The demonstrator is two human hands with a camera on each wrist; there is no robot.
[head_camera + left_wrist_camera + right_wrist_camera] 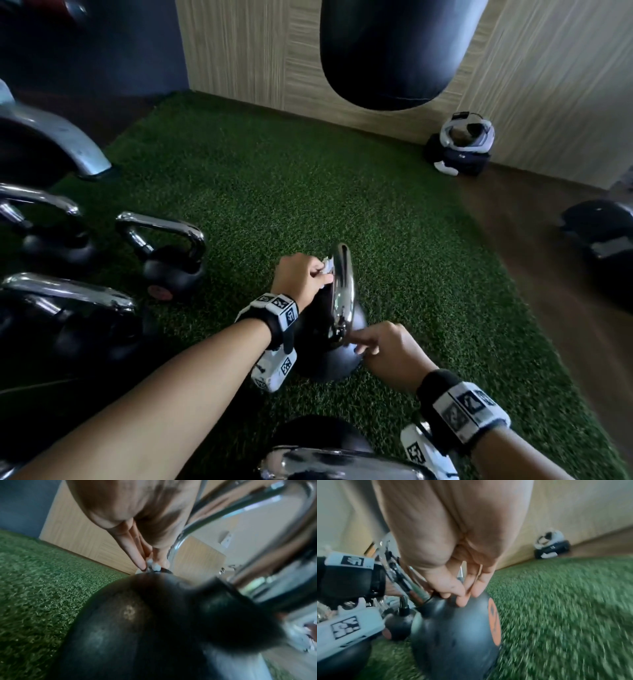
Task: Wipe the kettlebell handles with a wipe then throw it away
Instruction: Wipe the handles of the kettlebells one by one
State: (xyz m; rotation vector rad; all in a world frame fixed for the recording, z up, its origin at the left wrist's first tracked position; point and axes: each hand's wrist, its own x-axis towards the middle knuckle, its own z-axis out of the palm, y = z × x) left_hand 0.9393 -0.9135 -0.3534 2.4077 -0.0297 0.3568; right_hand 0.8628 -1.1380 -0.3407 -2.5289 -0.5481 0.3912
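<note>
A black kettlebell with a chrome handle stands on the green turf in the middle of the head view. My left hand pinches a small crumpled white wipe against the left side of the handle, near its top. The left wrist view shows the wipe between my fingertips, just above the kettlebell's body. My right hand rests its fingertips on top of the black body, next to the foot of the handle. An orange label marks the body's side.
Several more chrome-handled kettlebells stand on the left, and another sits close below me. A black punching bag hangs ahead. A headset on a dark bag lies by the wooden wall. Green turf stretches ahead.
</note>
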